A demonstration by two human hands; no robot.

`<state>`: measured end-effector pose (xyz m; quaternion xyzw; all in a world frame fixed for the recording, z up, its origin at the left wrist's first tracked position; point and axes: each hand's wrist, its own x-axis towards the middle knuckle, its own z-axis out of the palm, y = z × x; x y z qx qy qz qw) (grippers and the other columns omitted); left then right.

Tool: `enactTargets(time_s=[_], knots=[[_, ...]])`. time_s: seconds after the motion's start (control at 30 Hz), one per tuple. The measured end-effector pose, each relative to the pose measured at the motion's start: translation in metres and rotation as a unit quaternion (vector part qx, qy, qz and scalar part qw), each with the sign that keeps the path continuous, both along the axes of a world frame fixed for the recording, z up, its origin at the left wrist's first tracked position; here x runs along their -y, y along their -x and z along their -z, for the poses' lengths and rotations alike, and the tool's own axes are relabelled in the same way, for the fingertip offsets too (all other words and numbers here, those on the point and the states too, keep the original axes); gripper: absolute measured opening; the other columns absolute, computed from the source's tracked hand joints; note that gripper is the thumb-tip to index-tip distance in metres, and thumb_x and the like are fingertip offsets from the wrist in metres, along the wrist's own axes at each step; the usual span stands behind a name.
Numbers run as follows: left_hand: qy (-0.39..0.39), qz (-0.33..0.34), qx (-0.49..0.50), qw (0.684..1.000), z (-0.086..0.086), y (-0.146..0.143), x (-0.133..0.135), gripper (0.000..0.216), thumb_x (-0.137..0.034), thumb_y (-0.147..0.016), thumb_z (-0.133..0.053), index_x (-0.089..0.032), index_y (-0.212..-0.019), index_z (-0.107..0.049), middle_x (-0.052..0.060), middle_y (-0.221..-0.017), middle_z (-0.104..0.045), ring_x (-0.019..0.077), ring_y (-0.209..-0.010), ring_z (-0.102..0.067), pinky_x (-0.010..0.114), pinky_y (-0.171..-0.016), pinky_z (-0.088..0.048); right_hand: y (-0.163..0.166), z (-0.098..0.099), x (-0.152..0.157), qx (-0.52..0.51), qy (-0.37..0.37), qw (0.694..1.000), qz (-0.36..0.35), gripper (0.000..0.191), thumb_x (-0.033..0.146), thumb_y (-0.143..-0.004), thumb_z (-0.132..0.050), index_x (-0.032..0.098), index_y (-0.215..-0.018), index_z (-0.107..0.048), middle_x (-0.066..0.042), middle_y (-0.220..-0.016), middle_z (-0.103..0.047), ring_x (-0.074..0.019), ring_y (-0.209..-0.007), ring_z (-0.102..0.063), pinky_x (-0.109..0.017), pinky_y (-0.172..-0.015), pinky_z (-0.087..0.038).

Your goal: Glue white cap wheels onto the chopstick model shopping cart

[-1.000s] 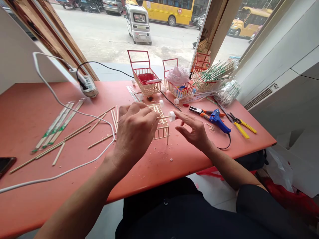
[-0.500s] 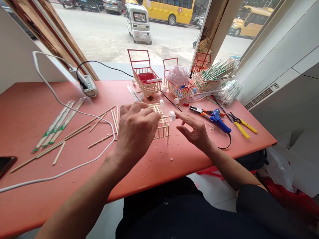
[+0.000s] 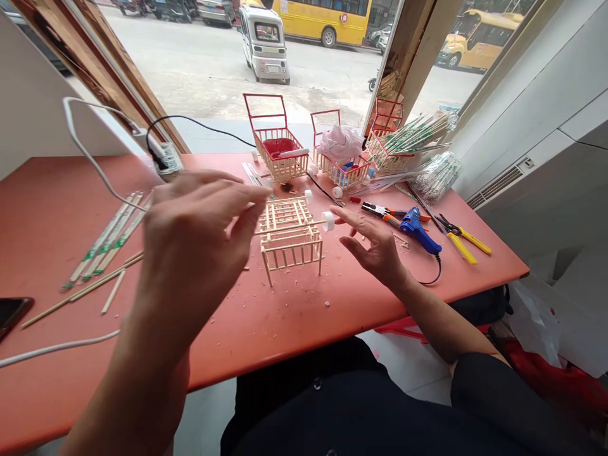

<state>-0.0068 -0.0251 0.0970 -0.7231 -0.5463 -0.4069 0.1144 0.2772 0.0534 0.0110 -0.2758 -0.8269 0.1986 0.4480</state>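
A small basket frame of wooden sticks (image 3: pixel 289 239) stands on the orange-red table (image 3: pixel 294 316). Across its top lies a thin stick with a white wheel (image 3: pixel 327 220) on its right end. My left hand (image 3: pixel 190 247) hovers raised to the left of the frame, fingers apart and holding nothing; the stick's left end is close to my thumb. My right hand (image 3: pixel 375 247) is to the right of the frame with fingers stretched out, and its index fingertip touches the white wheel.
Behind stand three finished stick carts (image 3: pixel 281 152), one holding wrapped chopsticks (image 3: pixel 418 133). To the right lie a blue glue gun (image 3: pixel 415 228), pliers (image 3: pixel 380 212) and yellow cutters (image 3: pixel 460 240). To the left are loose chopsticks (image 3: pixel 109 237), a white cable (image 3: pixel 85 152) and a phone (image 3: pixel 12 313).
My left hand has lifted off the stick frame and moved left and toward the camera, uncovering the frame. My right hand has stayed by the white wheel.
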Motion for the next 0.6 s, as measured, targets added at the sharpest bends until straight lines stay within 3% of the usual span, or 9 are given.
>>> enactTargets(time_s=[0.13,0.37,0.6], knots=[[0.006,-0.028,0.024,0.999,-0.011,0.014,0.015,0.032,-0.041,-0.117,-0.062,-0.026,-0.112,-0.089,0.006,-0.110,-0.090,0.0332,-0.123,-0.080,0.052,-0.111,-0.059,0.001,0.000,0.000,-0.008,-0.015,1.000,-0.006,0.050,0.047,-0.116,-0.070,0.025,-0.162,-0.073,-0.014,-0.148,-0.084,-0.0262,-0.123,-0.085,-0.037,-0.089,-0.070],[0.034,0.014,-0.012,0.999,0.014,0.019,0.007,0.013,-0.032,-0.108,-0.074,-0.028,-0.108,-0.086,0.006,-0.117,-0.090,0.0394,-0.127,-0.080,0.066,-0.117,-0.058,0.001,0.001,0.000,0.012,-0.003,1.000,0.016,0.053,0.053,-0.115,-0.068,0.024,-0.160,-0.075,-0.015,-0.143,-0.086,-0.0283,-0.120,-0.085,-0.040,-0.090,-0.071],[0.055,0.022,-0.020,0.998,0.023,0.011,0.006,0.025,-0.031,-0.115,-0.062,-0.032,-0.101,-0.082,0.001,-0.118,-0.089,0.0377,-0.132,-0.073,0.071,-0.121,-0.050,0.001,0.001,-0.002,-0.005,-0.024,1.000,-0.005,0.050,0.047,-0.116,-0.069,0.026,-0.161,-0.073,-0.014,-0.147,-0.084,-0.0270,-0.121,-0.085,-0.038,-0.086,-0.071]])
